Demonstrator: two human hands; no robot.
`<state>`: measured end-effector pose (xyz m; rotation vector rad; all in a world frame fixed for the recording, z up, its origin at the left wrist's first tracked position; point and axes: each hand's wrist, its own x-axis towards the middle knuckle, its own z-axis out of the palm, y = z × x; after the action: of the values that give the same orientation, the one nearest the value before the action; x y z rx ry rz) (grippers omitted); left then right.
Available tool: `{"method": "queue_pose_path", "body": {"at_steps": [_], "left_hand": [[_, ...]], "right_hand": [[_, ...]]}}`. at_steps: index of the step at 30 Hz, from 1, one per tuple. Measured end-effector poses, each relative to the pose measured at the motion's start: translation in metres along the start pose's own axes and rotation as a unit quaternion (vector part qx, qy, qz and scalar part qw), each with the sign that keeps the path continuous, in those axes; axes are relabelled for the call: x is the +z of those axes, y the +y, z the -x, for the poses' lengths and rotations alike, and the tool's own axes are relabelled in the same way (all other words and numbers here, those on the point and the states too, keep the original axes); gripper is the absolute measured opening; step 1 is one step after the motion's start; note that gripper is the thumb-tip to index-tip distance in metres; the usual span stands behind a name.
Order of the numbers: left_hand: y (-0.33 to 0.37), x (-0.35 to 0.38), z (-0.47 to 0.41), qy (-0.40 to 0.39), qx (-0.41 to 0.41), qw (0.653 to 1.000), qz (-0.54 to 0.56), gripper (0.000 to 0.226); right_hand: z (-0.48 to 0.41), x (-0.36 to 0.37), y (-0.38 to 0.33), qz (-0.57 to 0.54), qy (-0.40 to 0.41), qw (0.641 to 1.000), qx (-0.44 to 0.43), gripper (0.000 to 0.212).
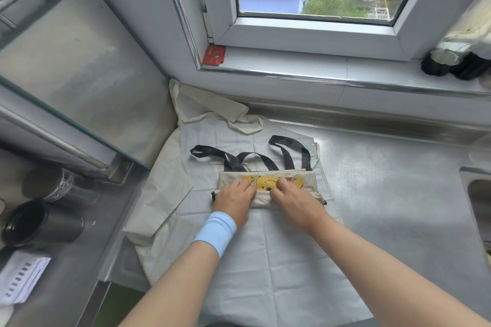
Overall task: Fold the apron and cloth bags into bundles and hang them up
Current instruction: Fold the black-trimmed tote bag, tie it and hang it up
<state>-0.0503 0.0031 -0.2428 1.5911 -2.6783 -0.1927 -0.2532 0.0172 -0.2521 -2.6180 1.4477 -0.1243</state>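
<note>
A cream cloth bag (308, 183) with a yellow cartoon print and black handles (265, 158) lies partly rolled up from its bottom edge. My left hand (235, 200) and my right hand (293, 199) sit side by side on the roll, fingers curled over its folded edge. Under it a large pale cloth (279, 260) is spread flat on the steel counter. Another cream bag (212, 106) with long handles lies crumpled behind it, against the wall below the window.
Dark steel cups (39, 223) and a paper card (21, 277) lie on the lower shelf at left. A sink edge (475, 194) is at right. A red box (214, 54) and black bottles (457, 65) stand on the window sill. A glass panel (66, 61) rises at left.
</note>
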Motion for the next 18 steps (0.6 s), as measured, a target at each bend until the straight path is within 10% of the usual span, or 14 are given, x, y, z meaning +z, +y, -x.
{"method": "queue_pose_path", "body": {"at_steps": [9, 18], "left_hand": [[-0.034, -0.008, 0.014, -0.059, -0.011, 0.997, 0.055, 0.059], [-0.053, -0.006, -0.009, -0.035, -0.144, 0.981, 0.127, 0.037]], "right_hand": [[0.009, -0.006, 0.030, 0.038, 0.000, 0.998, 0.055, 0.036], [-0.023, -0.021, 0.036, -0.007, -0.074, 0.984, 0.164, 0.041]]}}
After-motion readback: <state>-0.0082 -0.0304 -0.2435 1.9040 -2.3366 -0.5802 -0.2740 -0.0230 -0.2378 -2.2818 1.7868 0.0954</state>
